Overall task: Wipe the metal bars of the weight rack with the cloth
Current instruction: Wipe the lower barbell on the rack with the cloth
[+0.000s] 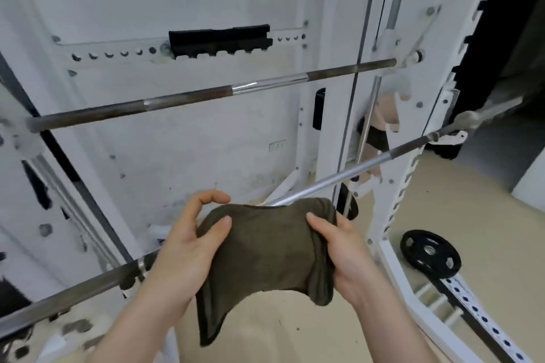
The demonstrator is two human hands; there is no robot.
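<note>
Stretching the cloth (265,253) taut, the left hand (188,244) pinches one edge under its thumb while the right hand (345,250) clutches the bunched other edge, seemingly draping it over the near bar (354,171) for wiping.

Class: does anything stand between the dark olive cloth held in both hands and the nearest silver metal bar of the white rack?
Nothing visible does. The dark olive cloth, held by the left hand and right hand, is in front of the silver metal bar, which emerges from behind its top edge.
</note>
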